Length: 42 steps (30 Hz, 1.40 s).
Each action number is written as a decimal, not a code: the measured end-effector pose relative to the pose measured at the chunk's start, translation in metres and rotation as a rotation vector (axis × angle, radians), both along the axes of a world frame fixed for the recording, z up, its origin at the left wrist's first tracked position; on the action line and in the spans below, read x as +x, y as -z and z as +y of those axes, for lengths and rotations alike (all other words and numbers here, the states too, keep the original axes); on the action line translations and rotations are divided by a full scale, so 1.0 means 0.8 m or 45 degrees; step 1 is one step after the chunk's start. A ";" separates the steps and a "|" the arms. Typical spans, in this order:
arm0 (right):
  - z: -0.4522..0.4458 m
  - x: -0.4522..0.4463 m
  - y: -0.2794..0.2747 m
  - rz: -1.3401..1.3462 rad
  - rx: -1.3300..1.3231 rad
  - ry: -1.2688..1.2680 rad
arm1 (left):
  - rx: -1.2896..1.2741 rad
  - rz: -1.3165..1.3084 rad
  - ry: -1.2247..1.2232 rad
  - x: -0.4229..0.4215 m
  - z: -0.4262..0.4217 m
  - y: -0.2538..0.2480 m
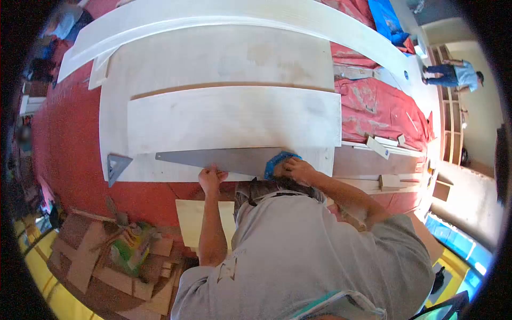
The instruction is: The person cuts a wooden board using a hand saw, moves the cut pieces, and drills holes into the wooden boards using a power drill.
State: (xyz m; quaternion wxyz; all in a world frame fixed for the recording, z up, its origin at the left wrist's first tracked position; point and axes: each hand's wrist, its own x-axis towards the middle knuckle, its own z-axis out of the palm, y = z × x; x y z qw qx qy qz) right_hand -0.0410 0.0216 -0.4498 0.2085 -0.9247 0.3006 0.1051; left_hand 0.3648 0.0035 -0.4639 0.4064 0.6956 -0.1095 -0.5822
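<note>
at blue saw handle (273, 163), curled right hand (297, 170)

Spread across the left side, a broad, dull red floor covering (69, 128). Off to the right, a loosely crumpled red sheet (373, 104), creased and marked with pale smears, and near the top a bright blue, folded plastic-looking sheet (386, 21). Towards the right edge, a tall, open shelving frame of light wood (452, 125), with a plain cream-coloured wall (490, 114) behind. At lower left, flat brown cardboard-like pieces (85, 256) overlapping on the floor, bordered by a long yellow band (69, 298). At lower right, glossy light-blue panels (450, 234) with white glare. Light strongest on the right, washing out the strip beside the shelving frame; far left dimmer, blurred.
</note>
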 end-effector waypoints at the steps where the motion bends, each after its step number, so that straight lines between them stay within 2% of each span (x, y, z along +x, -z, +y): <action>1: -0.004 0.002 0.003 -0.018 0.016 0.030 | 0.012 -0.064 0.073 0.001 -0.006 -0.005; 3: -0.019 -0.005 0.019 -0.031 0.016 0.103 | 0.006 -0.124 0.188 -0.002 -0.017 -0.004; 5: -0.047 -0.030 0.037 -0.095 -0.166 0.179 | -0.026 0.079 0.038 -0.022 -0.046 0.006; 6: -0.066 -0.033 0.027 -0.090 -0.179 0.208 | 0.061 -0.009 0.113 -0.022 -0.060 0.022; 9: -0.135 -0.046 -0.037 -0.047 -0.218 0.302 | 0.102 -0.155 0.340 -0.031 -0.108 -0.005; 11: -0.169 -0.071 -0.065 -0.216 -0.051 0.577 | 0.130 -0.293 0.430 -0.027 -0.123 0.002; 13: -0.204 -0.129 -0.067 -0.210 -0.171 0.918 | 0.145 -0.510 0.589 -0.024 -0.134 0.000; 14: -0.212 -0.162 -0.047 -0.488 -0.369 1.274 | 0.144 -0.520 0.589 -0.021 -0.137 0.001; 16: -0.248 -0.233 -0.016 -0.489 -0.431 1.844 | 0.080 -0.494 0.558 -0.030 -0.135 -0.007; 17: -0.265 -0.261 -0.005 -0.500 -0.425 1.854 | 0.025 -0.450 0.533 -0.039 -0.134 -0.010; 19: -0.278 -0.303 0.014 -0.526 -0.201 2.027 | -0.002 -0.405 0.562 -0.067 -0.130 -0.021; 20: -0.283 -0.311 0.020 -0.534 -0.194 2.049 | -0.034 -0.342 0.578 -0.086 -0.128 -0.028; 22: -0.300 -0.308 0.023 -0.591 0.667 2.038 | -0.021 -0.244 0.559 -0.135 -0.125 -0.039; 25: -0.299 -0.311 0.011 -0.626 0.460 1.962 | 0.012 -0.029 0.486 -0.210 -0.125 -0.073; 26: -0.299 -0.309 -0.012 -0.636 0.457 1.982 | 0.033 0.085 0.431 -0.225 -0.128 -0.081; 27: -0.295 -0.309 -0.054 -0.587 0.507 1.972 | 0.035 0.084 0.455 -0.223 -0.130 -0.058; 29: -0.287 -0.314 -0.104 -0.559 0.554 1.998 | -0.370 -0.219 0.735 -0.205 -0.140 0.007; 30: -0.281 -0.318 -0.118 -0.463 0.562 1.699 | -0.646 -0.588 0.949 -0.239 -0.146 -0.057; 31: -0.272 -0.320 -0.128 -0.412 0.566 1.566 | -0.900 -1.170 1.100 -0.277 -0.153 -0.127; 32: -0.263 -0.321 -0.139 -0.370 0.565 1.434 | -1.096 -1.716 1.065 -0.316 -0.160 -0.200; 34: -0.242 -0.311 -0.157 -0.614 0.943 1.888 | -1.398 -1.903 1.163 -0.364 -0.196 -0.264; 36: -0.234 -0.315 -0.162 -0.687 1.066 1.917 | -1.708 -2.101 1.232 -0.362 -0.226 -0.255; 38: -0.225 -0.323 -0.167 -0.774 1.188 1.962 | -1.528 -1.715 1.677 -0.335 -0.268 -0.188; 39: -0.222 -0.329 -0.168 -0.879 1.186 1.953 | -1.548 -1.701 1.705 -0.338 -0.280 -0.195; 41: -0.214 -0.349 -0.164 -1.001 1.176 1.959 | -1.420 -1.665 1.763 -0.350 -0.300 -0.216; 42: -0.212 -0.363 -0.157 -0.884 0.536 1.749 | -1.487 -1.555 1.739 -0.363 -0.307 -0.235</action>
